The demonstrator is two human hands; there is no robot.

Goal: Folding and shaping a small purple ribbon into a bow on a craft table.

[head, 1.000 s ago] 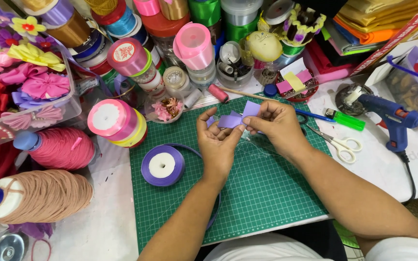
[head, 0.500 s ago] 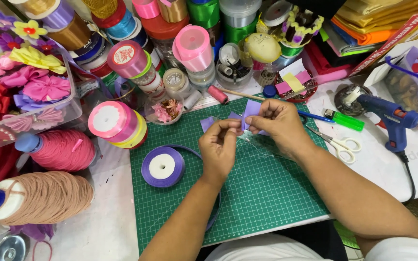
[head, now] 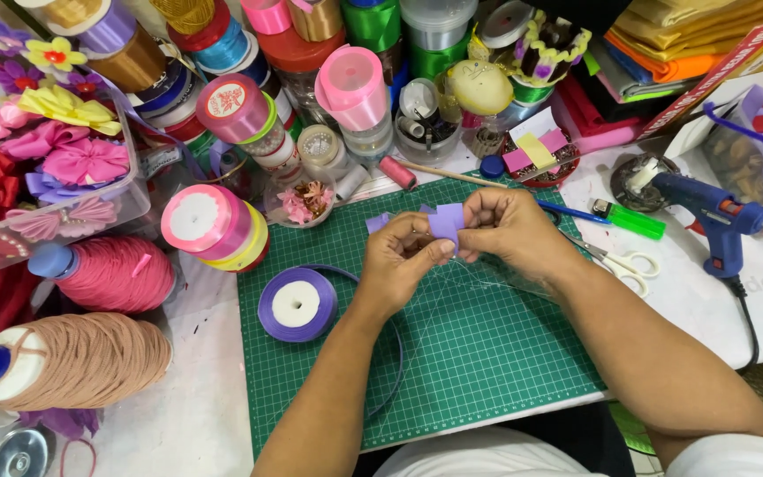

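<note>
The purple ribbon piece point(head: 445, 221) is held between both hands, just above the far part of the green cutting mat point(head: 452, 353). The left hand point(head: 404, 265) pinches its lower edge with closed fingers; the right hand point(head: 509, 231) grips its right side, also closed. The piece stands roughly upright. The purple ribbon spool point(head: 298, 305) lies nearer the left hand.

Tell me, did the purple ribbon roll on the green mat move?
No. The purple ribbon roll lies at the same spot near the left edge of the green cutting mat, below the pink spool.
</note>
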